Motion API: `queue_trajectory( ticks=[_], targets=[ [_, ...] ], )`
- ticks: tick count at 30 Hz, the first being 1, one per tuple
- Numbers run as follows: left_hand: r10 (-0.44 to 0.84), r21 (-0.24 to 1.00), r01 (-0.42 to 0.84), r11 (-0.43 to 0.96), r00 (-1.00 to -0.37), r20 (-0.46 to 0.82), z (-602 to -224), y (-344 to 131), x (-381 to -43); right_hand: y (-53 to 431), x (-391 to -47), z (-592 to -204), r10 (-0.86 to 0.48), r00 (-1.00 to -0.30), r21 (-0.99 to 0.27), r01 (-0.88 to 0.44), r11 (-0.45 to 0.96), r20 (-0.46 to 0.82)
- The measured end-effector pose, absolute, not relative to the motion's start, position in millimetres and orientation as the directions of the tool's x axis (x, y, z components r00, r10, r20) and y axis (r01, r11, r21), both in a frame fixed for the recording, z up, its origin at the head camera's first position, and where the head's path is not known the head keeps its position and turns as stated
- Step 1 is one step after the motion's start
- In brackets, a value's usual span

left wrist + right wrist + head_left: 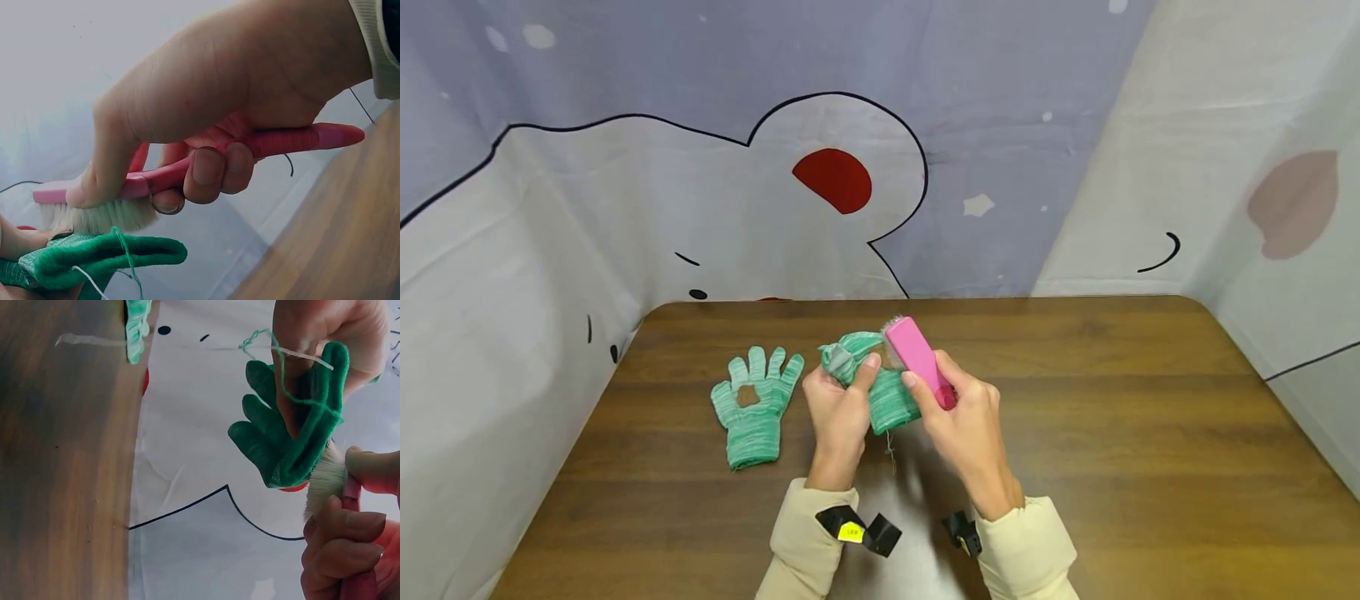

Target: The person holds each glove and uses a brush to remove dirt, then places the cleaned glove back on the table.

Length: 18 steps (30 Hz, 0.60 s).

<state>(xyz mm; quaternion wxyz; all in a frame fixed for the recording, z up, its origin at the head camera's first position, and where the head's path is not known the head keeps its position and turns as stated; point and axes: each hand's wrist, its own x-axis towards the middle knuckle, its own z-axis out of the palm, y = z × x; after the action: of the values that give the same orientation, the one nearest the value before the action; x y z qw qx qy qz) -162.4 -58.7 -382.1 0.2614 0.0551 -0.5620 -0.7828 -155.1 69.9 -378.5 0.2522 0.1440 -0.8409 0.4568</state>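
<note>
In the head view, my left hand (838, 408) grips a green-and-white striped knit glove (893, 404), its thumb lying on top. The glove is bunched, with a brown patch partly showing near the thumb and a loose thread trailing from the cuff. My right hand (966, 417) holds a pink brush (917, 354), fingers curled round its handle. White bristles (103, 215) face the glove and meet its fabric in the left wrist view. From the right wrist view, the open cuff and several glove fingers (259, 425) are visible.
A matching glove (756, 437) with a brown patch lies flat on the wooden table (1120, 400), left of my hands. A printed cloth (700, 192) hangs behind the table and along both sides. Black camera mounts (880, 533) sit on the wrists over cream sleeves.
</note>
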Motion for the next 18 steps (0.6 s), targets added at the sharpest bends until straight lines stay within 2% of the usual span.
queue_trajectory(
  ticks=[8,13,15,18],
  targets=[
    [-0.467,0.914,0.349,-0.206,-0.856,0.221,-383.6,-55.8,-163.1,76.4,-159.0,-376.7,0.023,-0.861,-0.696,-0.395,0.6,0.508],
    [-0.5,0.891,0.411,-0.196,-0.823,0.269,-377.1,-63.5,-162.0,99.9,-171.7,-380.4,0.162,-0.901,-0.687,-0.18,0.704,0.402],
    [-0.517,0.881,0.433,-0.19,-0.807,0.285,-373.4,-68.4,-162.0,110.6,-176.4,-381.6,0.225,-0.903,-0.713,-0.116,0.692,0.365],
    [-0.495,0.889,0.414,-0.196,-0.824,0.275,-372.4,-71.9,-162.9,117.4,-178.7,-381.5,0.24,-0.905,-0.762,-0.129,0.635,0.353]
  ],
)
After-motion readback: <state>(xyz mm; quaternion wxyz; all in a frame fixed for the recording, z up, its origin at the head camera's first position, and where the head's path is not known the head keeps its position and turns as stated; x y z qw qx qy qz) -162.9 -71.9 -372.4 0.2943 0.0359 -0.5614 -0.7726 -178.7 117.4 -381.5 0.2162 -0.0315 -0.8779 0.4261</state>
